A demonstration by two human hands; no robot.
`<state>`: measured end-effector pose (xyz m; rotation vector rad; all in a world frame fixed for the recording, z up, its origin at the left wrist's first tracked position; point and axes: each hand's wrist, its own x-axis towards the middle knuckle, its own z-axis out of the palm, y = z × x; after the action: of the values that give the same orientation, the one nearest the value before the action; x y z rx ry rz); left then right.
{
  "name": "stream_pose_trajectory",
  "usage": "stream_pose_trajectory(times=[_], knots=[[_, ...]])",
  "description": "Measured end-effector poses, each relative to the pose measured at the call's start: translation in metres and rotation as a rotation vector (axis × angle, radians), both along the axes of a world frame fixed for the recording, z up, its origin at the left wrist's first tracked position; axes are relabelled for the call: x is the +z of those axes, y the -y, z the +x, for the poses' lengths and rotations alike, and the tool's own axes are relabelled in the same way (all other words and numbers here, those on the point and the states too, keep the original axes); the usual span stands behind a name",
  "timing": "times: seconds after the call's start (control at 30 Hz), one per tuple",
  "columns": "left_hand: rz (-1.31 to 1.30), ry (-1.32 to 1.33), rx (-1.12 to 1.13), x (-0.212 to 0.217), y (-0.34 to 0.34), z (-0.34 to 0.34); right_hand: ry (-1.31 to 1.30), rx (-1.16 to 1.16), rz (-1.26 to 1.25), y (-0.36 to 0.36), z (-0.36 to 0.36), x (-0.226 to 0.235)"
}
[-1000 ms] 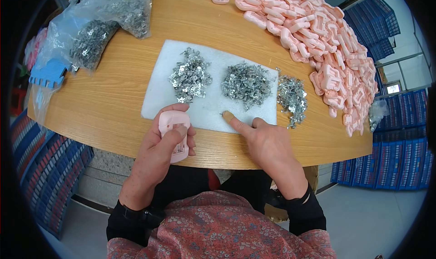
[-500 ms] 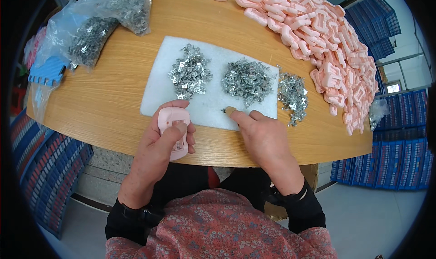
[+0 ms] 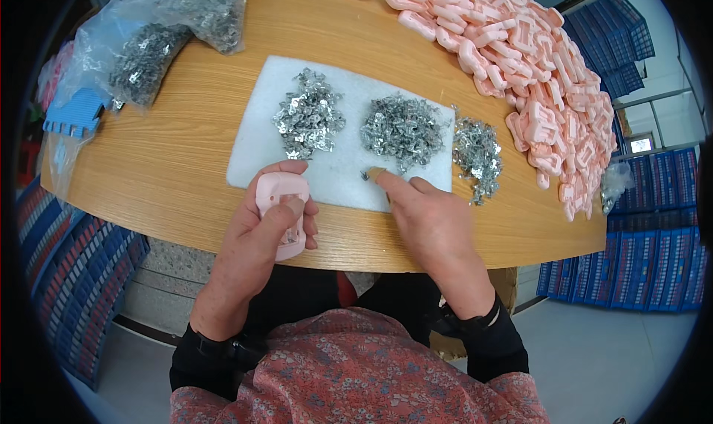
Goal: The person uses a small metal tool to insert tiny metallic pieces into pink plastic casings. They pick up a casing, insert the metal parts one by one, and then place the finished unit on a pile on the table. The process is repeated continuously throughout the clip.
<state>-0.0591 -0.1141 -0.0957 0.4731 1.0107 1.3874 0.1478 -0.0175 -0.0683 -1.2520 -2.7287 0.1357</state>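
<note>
My left hand [image 3: 256, 234] is closed round a pink plastic casing [image 3: 281, 186], its thumb pressed over the rectangular recess. At the near edge of the white foam mat [image 3: 334, 186], my right hand [image 3: 434, 219] has its index fingertip, wrapped in a tan covering, down on the foam. A small dark metal piece [image 3: 365, 175] shows beside that fingertip; whether it is gripped I cannot tell. Beyond the hands, one heap of small metal clips [image 3: 308, 115] lies at the mat's left, and another heap of metal pieces [image 3: 402, 133] lies at its right.
A third metal heap [image 3: 477, 160] lies by the mat's right edge. Many pink casings [image 3: 520, 67] are piled at the far right. Clear bags of metal parts [image 3: 148, 60] and a blue foam piece [image 3: 74, 113] sit at the left. Blue racks [image 3: 631, 268] stand beyond the table.
Little differs. The right hand's fingers have shifted very slightly by the small metal piece, and the whole view has moved a touch. The left hand keeps its hold on the casing.
</note>
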Motion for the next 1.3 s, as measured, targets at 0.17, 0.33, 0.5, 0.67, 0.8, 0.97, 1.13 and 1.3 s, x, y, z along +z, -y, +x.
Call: stream_pose_trajectory(times=[0.17, 0.33, 0.5, 0.67, 0.8, 0.97, 1.13, 1.3], knots=[[0.009, 0.009, -0.009, 0.000, 0.000, -0.001, 0.058, -0.062, 0.025, -0.002, 0.000, -0.004], [0.018, 0.013, -0.010, -0.001, 0.000, -0.001, 0.008, -0.071, 0.022, 0.000, 0.004, -0.001], [0.005, 0.006, -0.011, -0.001, 0.000, -0.001, -0.042, -0.023, 0.026, 0.004, -0.001, -0.006], [0.012, 0.020, -0.012, 0.000, 0.001, -0.003, 0.049, -0.103, 0.033, 0.002, -0.004, -0.006], [0.022, 0.028, -0.007, 0.000, 0.002, -0.003, 0.104, -0.119, 0.010, 0.001, 0.005, -0.004], [0.009, 0.021, -0.009, 0.000, 0.002, -0.002, -0.022, -0.140, -0.027, -0.002, 0.014, -0.002], [0.023, 0.010, -0.022, -0.001, 0.002, -0.003, -0.191, -0.204, -0.153, -0.004, 0.018, 0.000], [0.038, 0.058, -0.021, -0.004, 0.006, -0.005, -0.243, -0.273, -0.381, -0.007, 0.007, 0.006]])
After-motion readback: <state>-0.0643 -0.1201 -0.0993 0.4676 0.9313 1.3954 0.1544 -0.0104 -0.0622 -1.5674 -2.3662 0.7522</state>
